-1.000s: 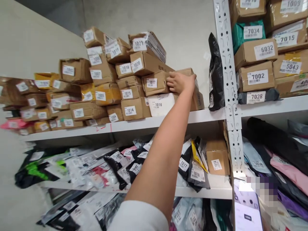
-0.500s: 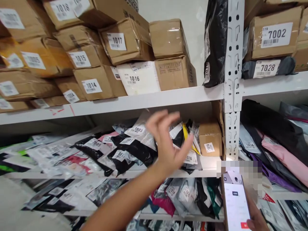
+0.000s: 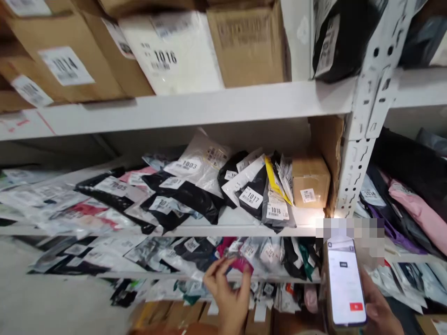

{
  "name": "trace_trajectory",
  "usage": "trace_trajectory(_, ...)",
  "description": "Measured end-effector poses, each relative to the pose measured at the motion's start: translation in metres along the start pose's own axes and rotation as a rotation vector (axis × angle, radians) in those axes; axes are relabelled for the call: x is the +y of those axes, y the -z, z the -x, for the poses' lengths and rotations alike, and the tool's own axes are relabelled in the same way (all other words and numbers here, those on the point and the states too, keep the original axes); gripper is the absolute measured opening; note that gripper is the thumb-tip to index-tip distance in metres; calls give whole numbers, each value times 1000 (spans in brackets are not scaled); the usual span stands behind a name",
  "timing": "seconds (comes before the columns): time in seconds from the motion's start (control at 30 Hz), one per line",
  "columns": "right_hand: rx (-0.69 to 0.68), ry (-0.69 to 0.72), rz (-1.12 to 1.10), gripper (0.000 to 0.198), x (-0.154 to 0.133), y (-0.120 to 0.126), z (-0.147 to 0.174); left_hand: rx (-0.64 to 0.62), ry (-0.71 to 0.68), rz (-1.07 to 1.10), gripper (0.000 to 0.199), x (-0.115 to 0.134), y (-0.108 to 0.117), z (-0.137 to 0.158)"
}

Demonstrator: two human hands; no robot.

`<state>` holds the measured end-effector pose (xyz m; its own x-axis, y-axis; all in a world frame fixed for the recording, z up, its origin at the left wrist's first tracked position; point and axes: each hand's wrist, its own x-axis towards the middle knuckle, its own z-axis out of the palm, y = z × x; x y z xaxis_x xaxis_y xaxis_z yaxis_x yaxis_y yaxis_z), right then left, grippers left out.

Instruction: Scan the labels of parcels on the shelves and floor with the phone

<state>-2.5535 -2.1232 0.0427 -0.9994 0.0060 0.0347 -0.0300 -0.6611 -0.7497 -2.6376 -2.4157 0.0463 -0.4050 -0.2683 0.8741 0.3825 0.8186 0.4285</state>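
Note:
My left hand (image 3: pixel 228 291) is raised in front of the lower shelf, thumb apart from its curved fingers, with nothing held. Just behind the fingertips lies a magenta package (image 3: pixel 242 265); whether they touch it I cannot tell. At the lower right my right hand (image 3: pixel 379 302) grips a smartphone (image 3: pixel 345 284), its lit screen facing me with a red button near the bottom. On the shelf above lie bagged parcels: a black one labelled 1017 (image 3: pixel 251 197), a grey one labelled 1018 (image 3: pixel 277 209) and a whitish one labelled 1003 (image 3: pixel 199 163).
A metal upright (image 3: pixel 359 158) divides the shelving on the right. A small carton (image 3: pixel 310 179) stands beside it. Larger boxes, one white and marked 1016 (image 3: pixel 174 56), fill the shelf above a white beam (image 3: pixel 209 104). More cartons (image 3: pixel 185 314) sit at the bottom.
My left hand has dropped from the middle shelf to in front of the lower one. The view has tilted down and moved closer. My right hand still holds the smartphone.

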Motion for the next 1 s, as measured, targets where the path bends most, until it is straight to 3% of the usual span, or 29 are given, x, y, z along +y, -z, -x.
trace_trajectory(0.17, 195, -30, -24, 95, -14, 37, 17, 13, 203, 20, 25, -17, 11, 16)
trace_trajectory(0.27, 365, 6, 59, 99, -11, 42, 26, -98, 358, 200, 28, -12, 9, 27)
trace_trajectory(0.33, 398, -18, 103, 94, -6, 34, 30, -322, 462, 391, 28, 0, 7, 31)
trace_trajectory(0.5, 298, -193, 52, 78, 13, -11, 21, -1035, 710, 930, 51, 40, 10, 33)
trace_trajectory(0.6, 198, -300, 33, 70, 28, -37, 5, -1241, 933, 1251, 67, 53, 16, 36)
trace_trajectory(0.7, 128, -348, 9, 63, 46, -51, -12, -1259, 1088, 1387, 74, 56, 20, 42)
trace_trajectory(0.83, 139, -352, 53, 53, 68, -58, -28, -1217, 1222, 1262, 88, 54, 18, 50)
trace_trajectory(1.0, 197, -385, 115, 45, 87, -58, -40, -1127, 1264, 1143, 94, 52, 15, 59)
